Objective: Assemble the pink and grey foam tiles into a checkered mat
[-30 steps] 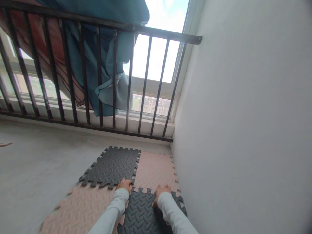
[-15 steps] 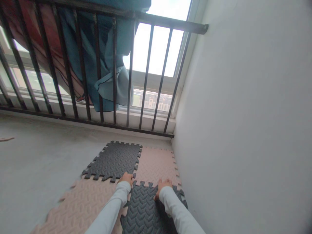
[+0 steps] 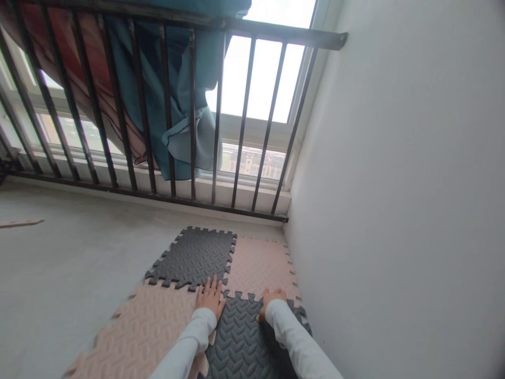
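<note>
At the bottom centre of the frame, the near dark foam tile (image 3: 244, 342) lies on the floor (image 3: 71, 263) beside the pink tile (image 3: 145, 331). The left hand (image 3: 210, 299) presses flat, fingers spread, on the seam where the tiles meet. The right hand (image 3: 272, 300) curls down on the dark tile's far edge, gripping nothing. Beyond lie another dark tile (image 3: 195, 258) and a far pink tile (image 3: 260, 266). Along the top, a blue cloth (image 3: 185, 131) hangs on the railing (image 3: 244, 31).
</note>
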The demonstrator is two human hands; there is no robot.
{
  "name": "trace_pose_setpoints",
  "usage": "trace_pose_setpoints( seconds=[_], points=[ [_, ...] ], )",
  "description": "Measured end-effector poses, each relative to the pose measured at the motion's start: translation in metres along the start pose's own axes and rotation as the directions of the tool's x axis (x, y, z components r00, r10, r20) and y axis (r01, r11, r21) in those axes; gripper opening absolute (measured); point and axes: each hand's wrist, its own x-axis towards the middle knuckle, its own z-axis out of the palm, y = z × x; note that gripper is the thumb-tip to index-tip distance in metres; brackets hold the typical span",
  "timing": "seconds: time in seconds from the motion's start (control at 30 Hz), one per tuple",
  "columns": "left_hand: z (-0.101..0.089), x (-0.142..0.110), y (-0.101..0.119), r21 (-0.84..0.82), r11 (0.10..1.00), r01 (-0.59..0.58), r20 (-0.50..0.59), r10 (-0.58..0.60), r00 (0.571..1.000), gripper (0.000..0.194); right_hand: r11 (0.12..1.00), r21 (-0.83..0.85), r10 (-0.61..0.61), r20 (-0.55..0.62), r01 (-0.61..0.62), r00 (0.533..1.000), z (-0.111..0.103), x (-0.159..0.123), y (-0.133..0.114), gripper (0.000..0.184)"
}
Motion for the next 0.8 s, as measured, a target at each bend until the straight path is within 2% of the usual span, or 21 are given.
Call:
trace_pose_setpoints(
  seconds=[0.13, 0.27, 0.33, 0.47, 0.57, 0.7, 0.8],
  points=[
    [-0.001, 0.013, -0.005, -0.038, 0.999, -0.014, 0.097, 0.017, 0.995, 0.062, 1.000, 0.020, -0.003, -0.005, 0.003, 1.000, 0.000, -0.001, 0.000, 0.108],
    [-0.012, 0.021, -0.022, -0.093, 0.994, -0.056, 0.184, 0.073, 0.980, 0.053, 1.000, 0.019, 0.011, -0.006, -0.011, 1.000, -0.002, -0.001, -0.001, 0.104],
    [-0.012, 0.017, -0.034, -0.073, 0.996, -0.054, 0.146, 0.064, 0.987, 0.054, 1.000, 0.021, 0.009, -0.005, -0.009, 1.000, -0.003, 0.000, -0.001, 0.104],
    [0.001, 0.002, -0.053, 0.008, 0.999, 0.045, 0.015, -0.045, 0.999, 0.058, 1.000, 0.026, 0.005, -0.004, -0.005, 1.000, -0.005, -0.001, -0.002, 0.104],
    [0.006, 0.000, -0.059, 0.013, 0.999, 0.039, 0.042, -0.039, 0.998, 0.057, 1.000, 0.020, -0.007, -0.022, 0.007, 1.000, -0.005, -0.003, -0.001, 0.102],
    [-0.008, 0.007, -0.066, 0.012, 1.000, 0.013, 0.093, -0.014, 0.996, 0.052, 0.999, 0.035, 0.007, -0.013, -0.006, 1.000, -0.002, -0.002, 0.000, 0.104],
    [-0.016, 0.008, -0.076, 0.005, 1.000, 0.025, 0.081, -0.026, 0.996, 0.053, 0.999, 0.041, 0.017, -0.021, -0.016, 1.000, 0.001, 0.004, 0.000, 0.106]
  ],
)
